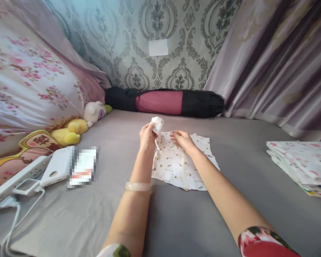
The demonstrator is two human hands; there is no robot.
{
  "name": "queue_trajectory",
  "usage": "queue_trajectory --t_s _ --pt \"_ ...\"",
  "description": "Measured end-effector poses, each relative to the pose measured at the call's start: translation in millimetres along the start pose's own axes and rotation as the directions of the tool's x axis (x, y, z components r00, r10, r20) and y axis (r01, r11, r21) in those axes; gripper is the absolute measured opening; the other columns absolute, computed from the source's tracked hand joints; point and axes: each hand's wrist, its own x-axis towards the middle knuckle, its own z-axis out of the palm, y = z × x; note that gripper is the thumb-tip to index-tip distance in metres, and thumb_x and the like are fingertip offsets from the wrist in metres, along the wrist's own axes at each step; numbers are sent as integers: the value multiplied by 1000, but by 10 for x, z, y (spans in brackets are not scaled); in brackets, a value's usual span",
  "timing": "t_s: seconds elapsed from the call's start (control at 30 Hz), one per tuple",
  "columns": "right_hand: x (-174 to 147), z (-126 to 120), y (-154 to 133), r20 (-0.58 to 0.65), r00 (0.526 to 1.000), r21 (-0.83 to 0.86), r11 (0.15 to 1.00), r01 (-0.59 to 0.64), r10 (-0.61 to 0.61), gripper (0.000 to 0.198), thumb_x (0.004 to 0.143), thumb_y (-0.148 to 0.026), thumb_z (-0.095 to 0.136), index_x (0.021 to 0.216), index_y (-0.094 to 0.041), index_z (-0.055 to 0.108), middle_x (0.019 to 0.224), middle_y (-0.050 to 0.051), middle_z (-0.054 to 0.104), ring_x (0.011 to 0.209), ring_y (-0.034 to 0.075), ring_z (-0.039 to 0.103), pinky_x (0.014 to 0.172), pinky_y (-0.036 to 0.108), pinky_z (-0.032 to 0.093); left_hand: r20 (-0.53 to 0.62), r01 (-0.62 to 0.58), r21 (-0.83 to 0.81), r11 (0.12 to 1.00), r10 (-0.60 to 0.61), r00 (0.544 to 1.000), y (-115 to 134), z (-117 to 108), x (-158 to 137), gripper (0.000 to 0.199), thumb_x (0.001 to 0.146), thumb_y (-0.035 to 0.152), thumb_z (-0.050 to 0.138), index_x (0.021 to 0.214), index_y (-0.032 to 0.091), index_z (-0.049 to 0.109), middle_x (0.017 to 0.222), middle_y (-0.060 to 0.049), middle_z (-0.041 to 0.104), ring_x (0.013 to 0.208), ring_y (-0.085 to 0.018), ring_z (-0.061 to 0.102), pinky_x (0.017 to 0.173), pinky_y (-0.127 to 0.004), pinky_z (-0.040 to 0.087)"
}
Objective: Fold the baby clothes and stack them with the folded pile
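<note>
A small white printed garment [169, 166], which looks like baby clothing with pale trim along its edge, lies spread on the grey bed sheet [117, 167]. My left hand [147, 137] is closed on a raised part of it at the upper left, pinched between thumb and fingers. That part stands bunched above the rest; whether it is a sleeve I cannot tell. Over the garment's upper middle, my right hand [184, 141] has its fingers stretched out, with nothing seen in them. Its forearm covers part of the right side.
Folded printed cloths [301, 162] are stacked at the right. On the left are a power strip [18, 180] with cables, a white power bank [57, 166], a blurred packet [82, 167] and plush toys [71, 132]. A black and red long bag [160, 102] lies along the wall.
</note>
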Motion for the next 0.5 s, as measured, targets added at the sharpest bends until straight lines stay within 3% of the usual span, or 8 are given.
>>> queue_trajectory --t_s 0.1,0.23,0.4,0.5 --pt "-148 -175 -9 -44 986 274 951 -145 163 16 96 -17 47 98 -13 62 95 11 73 76 14 71 71 25 58 48 69 42 997 -71 996 -82 81 -96 22 72 28 68 89 15 60 69 1 60 63 -13 63 60 -24 48" --pt "-253 -320 41 3 965 409 881 -239 261 21 100 -22 43 91 -12 59 79 11 72 66 15 70 65 25 58 164 45 193 980 -77 983 -248 194 -287 31 80 36 65 103 16 59 81 -3 65 64 -13 63 59 -24 48" --pt "-230 -403 93 68 948 413 856 -309 310 46 105 -42 22 103 -13 58 95 15 73 78 18 71 66 28 59 425 -39 311 950 -103 899 -395 278 -519 39 91 47 55 117 18 53 122 -15 64 108 -22 65 84 -29 51" --pt "-223 -446 79 55 950 432 850 -300 307 59 102 -56 12 115 -17 54 108 14 70 88 20 71 70 35 60 423 -64 300 952 -72 903 -378 210 -477 39 97 48 43 116 16 51 127 -17 62 116 -22 62 93 -33 49"
